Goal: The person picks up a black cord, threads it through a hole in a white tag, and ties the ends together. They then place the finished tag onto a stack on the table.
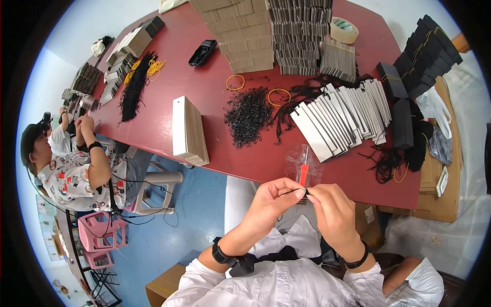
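Observation:
My left hand and my right hand meet in front of the table's near edge. Both are closed in a pinch on a thin black cord, with a small dark bit between the fingertips. Just beyond them, a red-handled tool with a thin metal shaft lies on clear plastic wrap. A heap of small black hook-like pieces sits farther back. To its right, white cards with black cords lie fanned in an overlapping row. A squared stack of cards stands left of the heap.
Tall stacks of grey-brown cards and a tape roll stand at the back of the red table. Black boxes and cord bundles line the right side. Another person sits at the left, near pink stools.

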Tool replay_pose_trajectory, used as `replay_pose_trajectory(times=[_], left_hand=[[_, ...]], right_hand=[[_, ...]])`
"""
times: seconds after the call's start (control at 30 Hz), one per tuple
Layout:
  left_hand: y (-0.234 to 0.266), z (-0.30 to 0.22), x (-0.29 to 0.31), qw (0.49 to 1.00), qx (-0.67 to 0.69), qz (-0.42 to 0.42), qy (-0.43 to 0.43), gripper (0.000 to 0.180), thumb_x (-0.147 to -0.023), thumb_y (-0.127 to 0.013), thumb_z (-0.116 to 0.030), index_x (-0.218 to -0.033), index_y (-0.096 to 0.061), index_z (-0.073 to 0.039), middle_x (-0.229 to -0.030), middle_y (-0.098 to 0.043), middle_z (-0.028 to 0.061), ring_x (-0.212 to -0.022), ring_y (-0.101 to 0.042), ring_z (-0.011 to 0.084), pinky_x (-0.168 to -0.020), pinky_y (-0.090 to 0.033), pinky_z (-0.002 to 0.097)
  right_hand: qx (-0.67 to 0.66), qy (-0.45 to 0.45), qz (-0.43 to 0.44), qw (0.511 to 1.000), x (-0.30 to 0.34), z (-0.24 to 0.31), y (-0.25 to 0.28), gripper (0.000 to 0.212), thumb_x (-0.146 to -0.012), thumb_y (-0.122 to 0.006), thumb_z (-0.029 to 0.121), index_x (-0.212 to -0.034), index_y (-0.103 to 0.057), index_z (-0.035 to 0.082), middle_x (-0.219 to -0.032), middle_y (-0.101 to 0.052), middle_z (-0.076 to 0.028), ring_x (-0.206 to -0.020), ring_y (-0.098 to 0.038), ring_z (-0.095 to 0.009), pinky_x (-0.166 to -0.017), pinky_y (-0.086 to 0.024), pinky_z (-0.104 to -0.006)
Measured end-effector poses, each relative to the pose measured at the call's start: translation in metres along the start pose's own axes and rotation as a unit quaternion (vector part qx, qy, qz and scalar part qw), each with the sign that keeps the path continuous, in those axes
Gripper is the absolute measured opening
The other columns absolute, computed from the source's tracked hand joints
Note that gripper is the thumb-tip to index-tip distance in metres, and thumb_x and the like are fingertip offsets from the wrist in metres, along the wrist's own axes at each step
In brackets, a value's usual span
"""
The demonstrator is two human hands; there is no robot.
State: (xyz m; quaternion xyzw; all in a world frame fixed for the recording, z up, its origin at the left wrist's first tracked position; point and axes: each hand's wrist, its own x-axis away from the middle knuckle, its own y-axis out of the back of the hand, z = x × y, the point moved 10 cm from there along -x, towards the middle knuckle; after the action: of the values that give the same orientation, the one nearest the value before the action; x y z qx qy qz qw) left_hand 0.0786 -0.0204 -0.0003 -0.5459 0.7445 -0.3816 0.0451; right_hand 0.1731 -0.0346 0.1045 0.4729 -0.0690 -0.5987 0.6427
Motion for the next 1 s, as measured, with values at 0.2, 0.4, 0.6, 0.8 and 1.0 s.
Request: replay_pose_trajectory(times=[0.2, 0.4, 0.6, 0.8, 1.0], left_hand=[[0.003, 0.002, 0.0, 1.0, 0.008, -0.023, -0.012, 0.007, -0.091, -0.061, -0.008, -0.095, -0.062, -0.002, -0.069, -0.053, -0.0079, -0.049, -0.028, -0.0024, -0.044, -0.018, 0.0187], [0.006, 0.005, 0.0, 0.999, -0.023, -0.033, -0.023, 0.01, -0.091, -0.061, -0.007, -0.099, -0.062, -0.001, -0.077, -0.059, -0.0056, -0.058, -0.039, -0.0023, -0.05, -0.028, 0.0165], [0.004, -0.001, 0.004, 0.987, -0.148, 0.002, -0.055, 0.011, -0.091, -0.06, -0.002, -0.101, -0.061, 0.002, -0.086, -0.063, -0.0013, -0.073, -0.049, -0.0013, -0.06, -0.037, 0.016], [0.001, -0.011, 0.01, 0.929, -0.359, -0.019, -0.093, 0.011, -0.09, -0.061, -0.001, -0.1, -0.06, 0.003, -0.083, -0.062, -0.0012, -0.071, -0.047, -0.0013, -0.058, -0.037, 0.0164], [0.008, -0.007, 0.01, 0.947, -0.292, -0.044, -0.125, 0.009, -0.089, -0.062, -0.001, -0.098, -0.06, 0.002, -0.075, -0.057, -0.005, -0.065, -0.044, -0.002, -0.056, -0.034, 0.0154]], right_hand=[[0.028, 0.003, -0.001, 1.0, -0.001, -0.002, -0.003, 0.021, -0.075, -0.067, -0.004, -0.095, -0.06, -0.001, -0.083, -0.061, -0.01, -0.07, -0.061, -0.025, -0.056, -0.049, -0.0339], [0.047, 0.01, 0.026, 0.999, 0.0, -0.005, -0.007, 0.02, -0.076, -0.067, -0.001, -0.093, -0.057, 0.002, -0.08, -0.057, -0.008, -0.069, -0.06, -0.024, -0.054, -0.048, -0.0337], [-0.008, -0.005, 0.087, 0.996, 0.003, -0.014, -0.014, 0.017, -0.078, -0.064, -0.001, -0.09, -0.053, 0.002, -0.08, -0.055, -0.008, -0.07, -0.058, -0.026, -0.054, -0.047, -0.0354], [-0.112, -0.081, 0.165, 0.977, 0.012, -0.034, -0.026, 0.013, -0.083, -0.061, 0.0, -0.094, -0.053, 0.003, -0.081, -0.055, -0.011, -0.07, -0.058, -0.03, -0.056, -0.046, -0.0382], [-0.118, -0.112, 0.06, 0.985, 0.005, -0.035, -0.003, 0.009, -0.084, -0.059, -0.002, -0.092, -0.058, 0.002, -0.078, -0.056, -0.011, -0.064, -0.059, -0.029, -0.055, -0.046, -0.0372]])
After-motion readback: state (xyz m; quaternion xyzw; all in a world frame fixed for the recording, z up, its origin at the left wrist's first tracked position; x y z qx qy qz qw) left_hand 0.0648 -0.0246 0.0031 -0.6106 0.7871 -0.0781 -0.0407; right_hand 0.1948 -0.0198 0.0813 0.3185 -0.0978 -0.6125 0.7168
